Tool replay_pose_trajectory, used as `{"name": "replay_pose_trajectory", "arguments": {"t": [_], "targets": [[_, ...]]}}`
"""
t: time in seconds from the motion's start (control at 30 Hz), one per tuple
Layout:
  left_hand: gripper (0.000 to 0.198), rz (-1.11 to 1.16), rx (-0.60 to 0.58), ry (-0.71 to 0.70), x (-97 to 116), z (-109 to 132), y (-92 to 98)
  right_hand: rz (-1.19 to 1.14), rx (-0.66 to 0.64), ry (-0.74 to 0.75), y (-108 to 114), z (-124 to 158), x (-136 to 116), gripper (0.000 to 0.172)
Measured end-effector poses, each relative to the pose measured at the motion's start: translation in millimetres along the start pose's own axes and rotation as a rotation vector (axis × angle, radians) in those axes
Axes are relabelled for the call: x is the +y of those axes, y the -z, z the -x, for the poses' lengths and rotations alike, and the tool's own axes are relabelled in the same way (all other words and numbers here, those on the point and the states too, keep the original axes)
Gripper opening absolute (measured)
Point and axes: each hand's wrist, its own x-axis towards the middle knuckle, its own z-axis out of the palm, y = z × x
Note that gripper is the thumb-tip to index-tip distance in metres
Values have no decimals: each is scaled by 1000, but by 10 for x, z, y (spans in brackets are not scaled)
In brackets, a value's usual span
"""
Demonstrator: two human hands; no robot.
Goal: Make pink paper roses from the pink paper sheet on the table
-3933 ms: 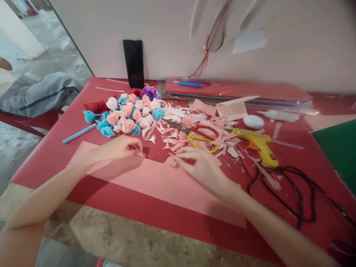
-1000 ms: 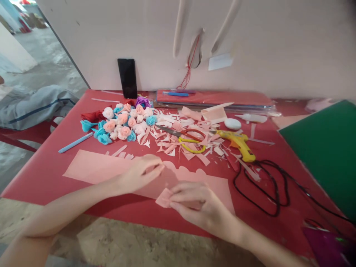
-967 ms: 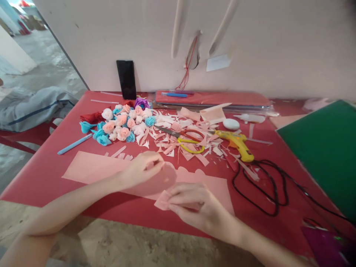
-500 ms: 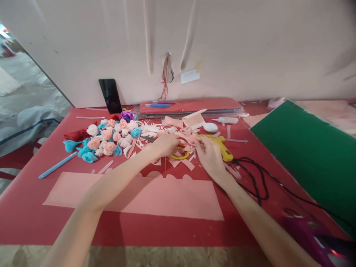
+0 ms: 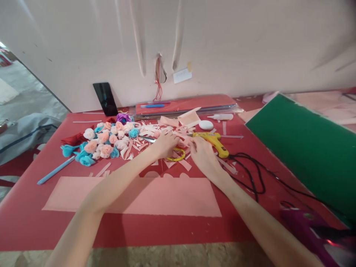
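My left hand [image 5: 166, 144] and my right hand [image 5: 202, 151] meet over a heap of paper scraps, fingers closed. Between their fingertips is a small piece of pink crepe paper [image 5: 183, 142], pinched from both sides. Scissors with a yellow handle [image 5: 178, 155] lie beneath my left hand, which partly covers them. To the left sits a cluster of crepe paper roses [image 5: 106, 150] in pink, white and blue. A yellow glue gun [image 5: 219, 146] lies just beyond my right hand. A long pink paper sheet [image 5: 167, 196] is spread in front, below my forearms.
A black phone [image 5: 105, 99] leans on the wall. A white oval object [image 5: 206, 125] and a small white bottle [image 5: 224, 116] lie behind the glue gun. Black cable [image 5: 263, 178] loops at right beside a green board [image 5: 300, 152]. A blue stick [image 5: 55, 170] lies left.
The camera view has shifted slightly, so the table appears moved left. Both hands stay over the scraps, with the pink paper still between their fingertips.
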Motion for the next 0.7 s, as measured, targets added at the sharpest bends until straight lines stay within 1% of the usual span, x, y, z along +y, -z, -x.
{"name": "replay_pose_trajectory", "arguments": {"t": [0.07, 0.13, 0.17, 0.23, 0.33, 0.43, 0.5, 0.6, 0.67, 0.7], "targets": [[22, -2, 32, -6, 14, 17, 27, 4, 48, -3, 129, -11, -69, 26], [19, -9, 69, -12, 19, 53, 79, -8, 101, -6, 270, -27, -142, 15], [17, -12, 91, -14, 16, 79, 113, -20, 126, -9, 337, -35, -176, 12], [14, -13, 138, -13, -2, 143, 198, -56, 169, -19, 449, -51, -238, 13], [12, 5, 229, 18, -55, 276, 366, -148, 203, -52, 546, -66, -311, 13], [20, 60, 358, 85, -106, 456, 571, -279, 197, -113, 573, -68, -366, 12], [18, 254, 519, 159, -114, 589, 702, -386, 181, -158, 574, -65, -397, 11], [19, 686, 557, 233, -68, 773, 846, -593, 125, -213, 573, -61, -444, 12], [21, 932, 583, 265, -9, 877, 884, -750, 70, -236, 572, -55, -486, 14], [21, 1013, 602, 264, 24, 925, 882, -826, 44, -244, 571, -48, -512, 15]]}}
